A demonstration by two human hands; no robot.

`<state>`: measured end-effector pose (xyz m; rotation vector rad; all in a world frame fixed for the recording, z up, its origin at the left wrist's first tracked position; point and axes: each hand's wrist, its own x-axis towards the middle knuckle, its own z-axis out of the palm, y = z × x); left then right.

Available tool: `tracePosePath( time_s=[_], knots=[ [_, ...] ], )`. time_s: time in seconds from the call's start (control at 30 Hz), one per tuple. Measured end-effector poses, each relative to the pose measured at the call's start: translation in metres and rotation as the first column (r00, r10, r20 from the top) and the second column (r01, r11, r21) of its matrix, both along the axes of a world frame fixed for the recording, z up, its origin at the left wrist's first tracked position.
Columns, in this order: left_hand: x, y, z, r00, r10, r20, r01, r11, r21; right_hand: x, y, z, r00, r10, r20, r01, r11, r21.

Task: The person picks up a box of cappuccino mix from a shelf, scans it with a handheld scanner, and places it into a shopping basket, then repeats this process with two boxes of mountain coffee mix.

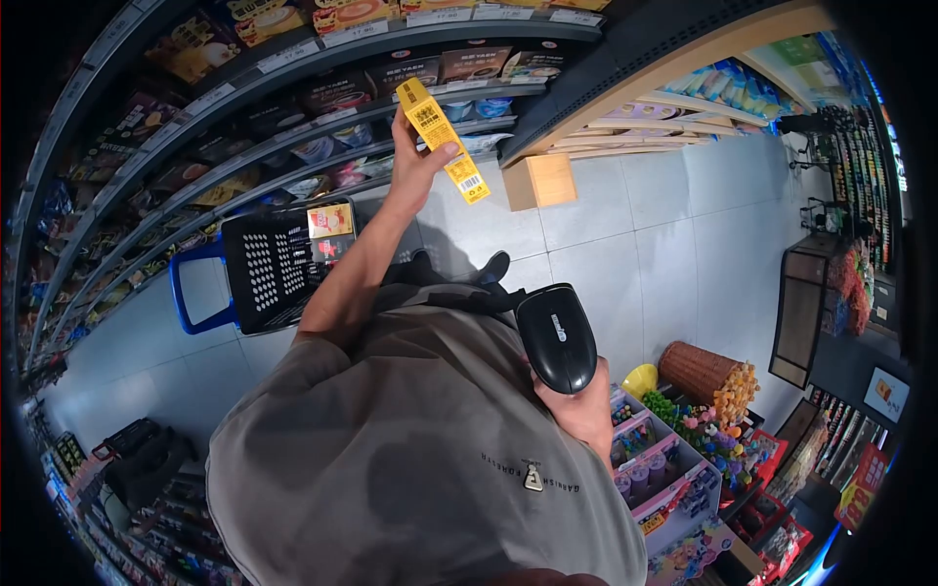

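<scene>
My left hand (418,161) is closed round a narrow yellow box (445,145), holding it up in front of the shelves, with a barcode near its lower end. The thumb presses on the box's printed side. My right hand (583,402) grips a black handheld device (557,337) that looks like a scanner. Its rounded top faces up and hides most of the fingers. The device is beside my grey shirt, apart from the box.
Curved shelves (283,61) with packaged goods run along the left and top. A black shopping basket (259,275) with a blue handle holds boxes at the left. A wooden block (540,183) stands on the floor. A wicker basket (696,369) and toy display (674,474) are at the right.
</scene>
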<state>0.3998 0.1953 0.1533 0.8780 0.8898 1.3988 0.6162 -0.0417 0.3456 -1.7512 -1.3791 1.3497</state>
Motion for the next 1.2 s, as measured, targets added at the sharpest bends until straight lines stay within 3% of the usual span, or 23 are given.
tracePosePath(
  time_s=[0.17, 0.37, 0.47, 0.5, 0.57, 0.6, 0.67, 0.73, 0.8, 0.83, 0.9, 1.0, 1.07, 1.2],
  knots=[
    [-0.004, -0.001, 0.004, 1.000, -0.007, 0.008, 0.007, 1.000, -0.004, -0.004, 0.003, 0.001, 1.000, -0.024, -0.009, 0.023, 0.999, -0.030],
    [-0.006, -0.004, 0.007, 0.999, 0.005, 0.033, -0.006, 1.000, 0.013, -0.008, 0.010, 0.005, 0.995, 0.061, 0.078, -0.057, 0.997, -0.055],
    [-0.006, -0.008, 0.012, 0.994, -0.032, 0.107, 0.031, 0.999, 0.016, -0.013, 0.008, 0.001, 0.999, -0.034, -0.010, 0.034, 0.998, -0.048],
    [-0.008, -0.009, 0.010, 0.994, -0.031, 0.106, 0.030, 0.999, 0.016, -0.017, 0.010, 0.003, 0.986, -0.137, -0.100, 0.136, 0.991, -0.021],
    [-0.013, -0.011, 0.005, 0.887, -0.125, 0.445, 0.165, 0.985, -0.051, -0.019, 0.013, 0.000, 0.937, -0.290, -0.197, 0.296, 0.955, 0.003],
    [-0.014, -0.013, 0.006, 0.887, -0.124, 0.444, 0.163, 0.985, -0.052, -0.020, 0.017, -0.005, 0.915, -0.334, -0.228, 0.353, 0.934, 0.046],
    [-0.014, -0.020, 0.013, 0.681, -0.205, 0.703, 0.323, 0.946, -0.037, -0.020, 0.030, -0.021, 0.855, -0.415, -0.312, 0.459, 0.885, 0.078],
    [-0.005, -0.031, 0.033, 0.696, -0.134, 0.705, 0.304, 0.945, -0.120, -0.018, 0.046, -0.043, 0.836, -0.418, -0.357, 0.479, 0.872, 0.100],
    [0.004, -0.036, 0.039, 0.592, -0.098, 0.800, 0.345, 0.928, -0.142, -0.016, 0.061, -0.065, 0.791, -0.437, -0.427, 0.515, 0.853, 0.080],
    [0.008, -0.037, 0.038, 0.448, -0.127, 0.885, 0.416, 0.906, -0.081, -0.017, 0.069, -0.071, 0.791, -0.437, -0.429, 0.515, 0.854, 0.078],
    [0.018, -0.043, 0.041, 0.445, -0.125, 0.887, 0.435, 0.896, -0.092, -0.020, 0.082, -0.078, 0.717, -0.488, -0.498, 0.592, 0.804, 0.065],
    [0.028, -0.051, 0.047, 0.404, -0.152, 0.902, 0.473, 0.879, -0.064, -0.019, 0.094, -0.081, 0.701, -0.479, -0.529, 0.593, 0.803, 0.057],
    [0.034, -0.056, 0.046, 0.195, -0.162, 0.967, 0.505, 0.862, 0.043, -0.015, 0.098, -0.091, 0.705, -0.472, -0.530, 0.583, 0.810, 0.055],
    [0.047, -0.064, 0.045, 0.267, -0.143, 0.953, 0.506, 0.862, -0.012, -0.006, 0.106, -0.098, 0.722, -0.478, -0.500, 0.535, 0.844, -0.035]
  ],
)
